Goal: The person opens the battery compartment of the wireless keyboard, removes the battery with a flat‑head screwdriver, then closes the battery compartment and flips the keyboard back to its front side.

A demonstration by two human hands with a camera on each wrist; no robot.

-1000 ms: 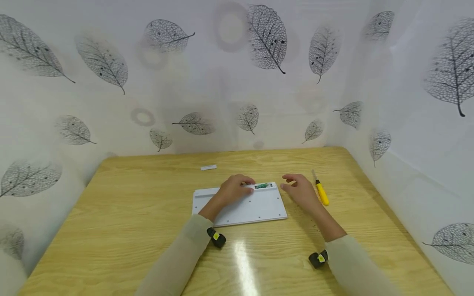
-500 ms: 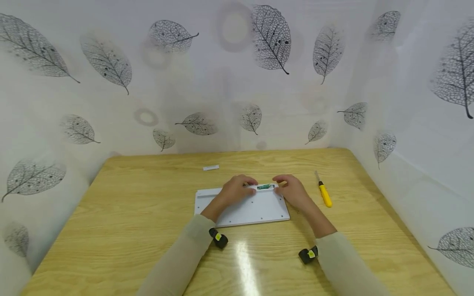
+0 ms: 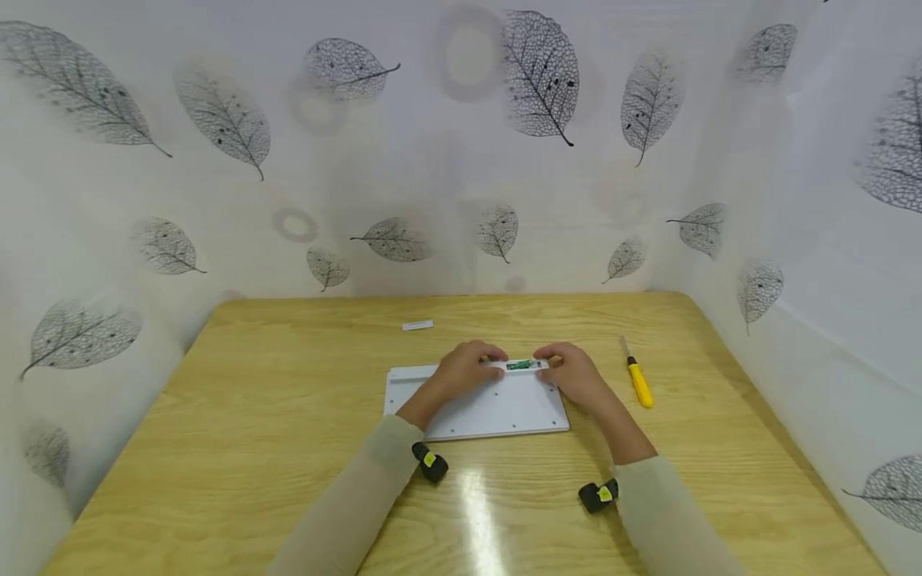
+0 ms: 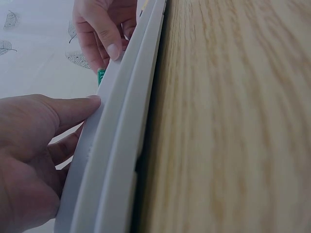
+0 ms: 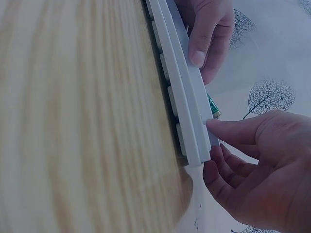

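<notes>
Since the earlier frame the right hand (image 3: pixel 574 374) has come in toward 9 o'clock; it and the left hand (image 3: pixel 467 371) pinch the face-down keyboard (image 3: pixel 497 412) along its far edge. Between them lies the green battery (image 3: pixel 519 366), long axis roughly 9-to-3, the left fingertips looking nearer

Keyboard (image 3: pixel 497 412) on the table (image 3: pixel 216 416); screwdriver (image 3: pixel 639 386) to its right; strip (image 3: pixel 418 326) behind it; battery (image 3: pixel 519 365) in its far edge, between left hand (image 3: pixel 464 372) and right hand (image 3: pixel 574 376)
</notes>
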